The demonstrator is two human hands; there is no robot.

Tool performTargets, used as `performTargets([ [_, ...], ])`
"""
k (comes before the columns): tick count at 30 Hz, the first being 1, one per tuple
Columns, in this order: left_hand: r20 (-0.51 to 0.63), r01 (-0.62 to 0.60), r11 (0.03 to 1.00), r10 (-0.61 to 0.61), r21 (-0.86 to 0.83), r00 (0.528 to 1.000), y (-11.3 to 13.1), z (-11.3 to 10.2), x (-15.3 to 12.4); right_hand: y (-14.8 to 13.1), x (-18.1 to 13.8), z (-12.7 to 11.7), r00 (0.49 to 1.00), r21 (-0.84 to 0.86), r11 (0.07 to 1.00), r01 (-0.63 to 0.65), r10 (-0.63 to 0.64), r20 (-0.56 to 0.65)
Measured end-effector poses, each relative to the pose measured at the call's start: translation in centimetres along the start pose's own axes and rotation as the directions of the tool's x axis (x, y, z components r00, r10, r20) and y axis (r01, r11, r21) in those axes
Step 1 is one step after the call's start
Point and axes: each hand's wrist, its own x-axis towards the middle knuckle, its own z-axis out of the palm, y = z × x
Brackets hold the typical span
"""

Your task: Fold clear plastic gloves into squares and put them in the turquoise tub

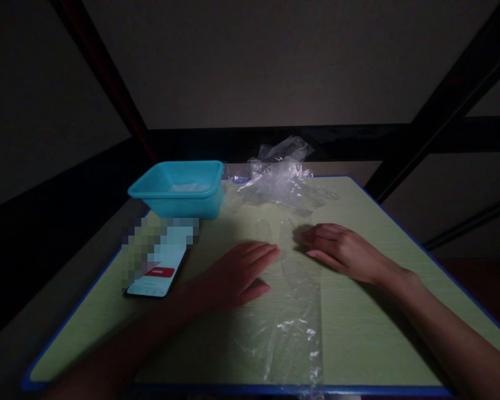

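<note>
A clear disposable plastic glove point(291, 316) lies spread on the table, its finger ends pointing away from me and its cuff end reaching the front edge. My left hand point(244, 272) rests over the glove's left part, fingers stretched out together and thumb apart, gripping nothing. To the right of the glove's fingers, my right hand point(341, 250) is low over the table with fingers loosely bent and thumb apart. Nothing shows in it. Beyond both hands sits a crumpled heap of similar clear plastic gloves point(279, 183).
A turquoise plastic basin point(183, 205) stands at the back left with something pale inside. In front of it lies a smartphone point(156, 278) with a lit screen, partly pixelated. The pale green table point(370, 344) has a blue edge. Dark bars stand behind it.
</note>
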Motion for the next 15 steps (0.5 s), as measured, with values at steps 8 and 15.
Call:
performTargets([
  [8,-0.015,-0.024,0.999,0.024,-0.034,1.000,-0.4,1.3,0.6,-2.0,0.6,-0.2,0.986,0.174,0.977,0.123,-0.140,0.089],
  [15,0.024,-0.010,0.997,0.012,-0.071,1.000,-0.1,1.4,0.9,-2.4,0.8,0.3,0.976,0.168,0.982,0.090,-0.120,0.181],
])
